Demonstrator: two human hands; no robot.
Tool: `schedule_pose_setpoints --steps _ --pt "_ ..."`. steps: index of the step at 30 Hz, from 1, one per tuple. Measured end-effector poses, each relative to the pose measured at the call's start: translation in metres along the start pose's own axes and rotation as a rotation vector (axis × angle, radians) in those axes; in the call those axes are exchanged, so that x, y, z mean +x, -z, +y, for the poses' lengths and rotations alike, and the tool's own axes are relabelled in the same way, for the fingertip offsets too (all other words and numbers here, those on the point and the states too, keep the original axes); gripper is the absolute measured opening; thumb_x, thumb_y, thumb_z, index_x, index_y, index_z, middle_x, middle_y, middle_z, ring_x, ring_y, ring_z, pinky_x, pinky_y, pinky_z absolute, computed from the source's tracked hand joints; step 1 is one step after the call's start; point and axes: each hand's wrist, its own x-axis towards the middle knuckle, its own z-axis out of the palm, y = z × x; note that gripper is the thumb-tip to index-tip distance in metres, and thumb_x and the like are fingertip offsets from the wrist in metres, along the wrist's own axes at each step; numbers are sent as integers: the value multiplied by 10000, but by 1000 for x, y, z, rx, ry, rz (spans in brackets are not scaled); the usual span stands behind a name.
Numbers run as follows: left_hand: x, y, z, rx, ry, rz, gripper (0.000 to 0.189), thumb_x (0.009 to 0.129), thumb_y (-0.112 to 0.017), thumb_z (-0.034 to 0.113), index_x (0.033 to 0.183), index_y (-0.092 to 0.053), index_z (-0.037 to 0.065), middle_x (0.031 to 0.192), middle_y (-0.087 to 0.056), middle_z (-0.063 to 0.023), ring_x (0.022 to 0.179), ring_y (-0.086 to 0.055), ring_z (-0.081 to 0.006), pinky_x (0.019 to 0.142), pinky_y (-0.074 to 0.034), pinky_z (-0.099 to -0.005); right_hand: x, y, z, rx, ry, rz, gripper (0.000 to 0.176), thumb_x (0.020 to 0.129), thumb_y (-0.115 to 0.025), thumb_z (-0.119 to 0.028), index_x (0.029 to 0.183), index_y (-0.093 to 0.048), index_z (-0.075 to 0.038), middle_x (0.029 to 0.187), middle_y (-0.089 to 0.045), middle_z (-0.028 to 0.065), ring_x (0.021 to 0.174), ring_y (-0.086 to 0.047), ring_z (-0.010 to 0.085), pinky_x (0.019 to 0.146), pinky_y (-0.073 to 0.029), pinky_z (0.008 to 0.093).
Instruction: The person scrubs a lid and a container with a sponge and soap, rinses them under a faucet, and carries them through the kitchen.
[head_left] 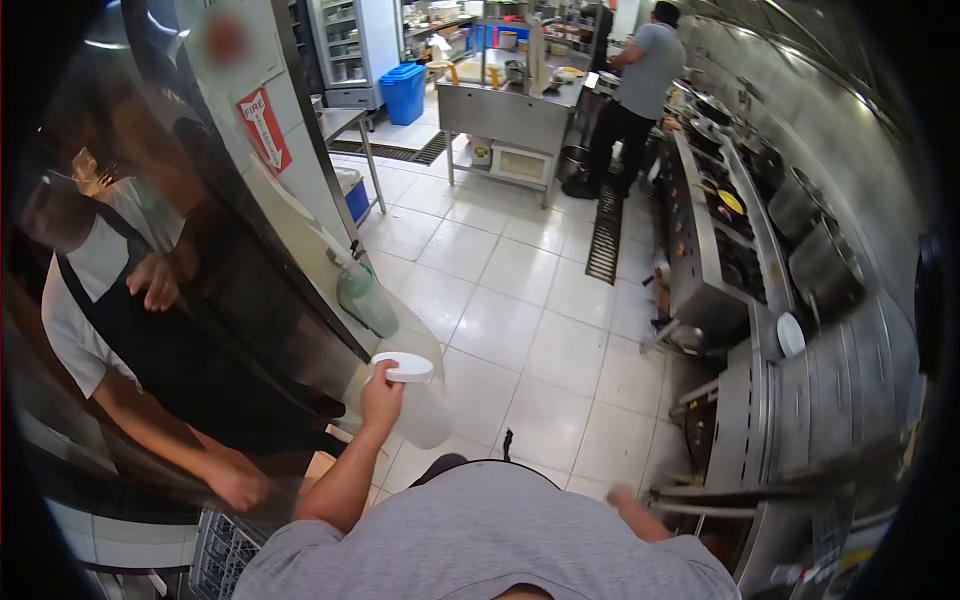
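My left hand [381, 397] is closed around the upper part of a translucent plastic container [426, 418] with a round white lid [408, 368]. The container hangs over the tiled floor in front of my body, slightly tilted, and I cannot make out its contents. Down by my right side, my right hand [621, 496] is blurred and partly hidden by my arm and shirt. Its fingers do not show clearly. Just beyond the container, a green spray bottle [366, 297] hangs near the wall edge.
At left stands a person in a dark apron [150, 330]. Another person [640, 95] works at the far end by the stove [715, 215]. A steel table [500, 115], a blue bin [403, 95] and a floor drain grate [605, 240] lie ahead. Steel counters line the right.
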Motion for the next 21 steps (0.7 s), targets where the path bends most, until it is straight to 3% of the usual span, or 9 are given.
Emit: schedule_pose_setpoints --steps 3,4,5,7,10,12,13,16,21 --pt "54 6 -20 -47 79 200 239 789 -625 122 1022 -572 120 801 -646 -151 742 -640 -299 651 -474 -376 21 333 -1 51 126 784 222 821 -535 -222 816 -672 -46 883 -657 150 763 -634 276 674 -504 397" --pt "71 5 -25 -79 67 249 244 782 -628 103 1019 -574 108 808 -646 -147 743 -641 -288 650 -474 -369 42 414 -14 638 69 762 149 833 -572 -161 873 -656 -45 809 -643 111 653 -610 199 568 -491 334" --pt "91 6 -22 -66 226 170 262 770 -635 83 1024 -572 94 809 -641 -141 726 -637 -267 644 -473 -355 107 463 -10 771 454 964 148 829 -604 -124 953 -629 -47 767 -624 64 632 -581 132 512 -461 277" --pt "137 -21 -36 -89 144 174 265 766 -643 91 1022 -573 100 794 -636 -136 715 -632 -257 639 -472 -350 10 607 -80 1211 416 829 227 832 -597 -130 1047 -605 -56 782 -641 47 624 -585 140 491 -458 286" --pt "229 -73 -22 -162 85 125 270 761 -656 124 1020 -578 129 751 -627 -121 689 -624 -240 633 -473 -346 57 641 -98 1215 467 640 221 830 -603 -162 1017 -628 -47 797 -652 59 637 -588 138 516 -469 285" --pt "295 -108 1 -244 72 75 271 761 -652 152 1022 -580 148 736 -627 -114 677 -625 -242 634 -480 -347 114 593 -72 584 493 501 327 789 -615 -341 1009 -670 -104 843 -684 89 726 -642 222 676 -508 370" --pt "331 -120 17 -245 51 29 270 763 -648 162 1024 -581 149 739 -629 -112 673 -627 -244 634 -482 -350 117 577 -75 508 261 178 337 803 -597 -385 972 -684 -107 880 -685 94 753 -642 236 691 -504 392" --pt "436 -148 71 -276 -15 -67 274 764 -643 168 1030 -580 148 739 -630 -112 665 -628 -249 634 -486 -352 112 506 -61 446 9 21 337 848 -535 -378 994 -688 -115 956 -679 128 823 -646 269 716 -501 399" --pt "603 -190 76 -311 -168 -171 288 766 -624 152 1049 -570 147 724 -627 -129 671 -630 -278 632 -489 -364 157 584 -45 470 -36 -53 309 841 -526 -329 981 -688 -107 993 -668 130 878 -635 284 762 -495 405"
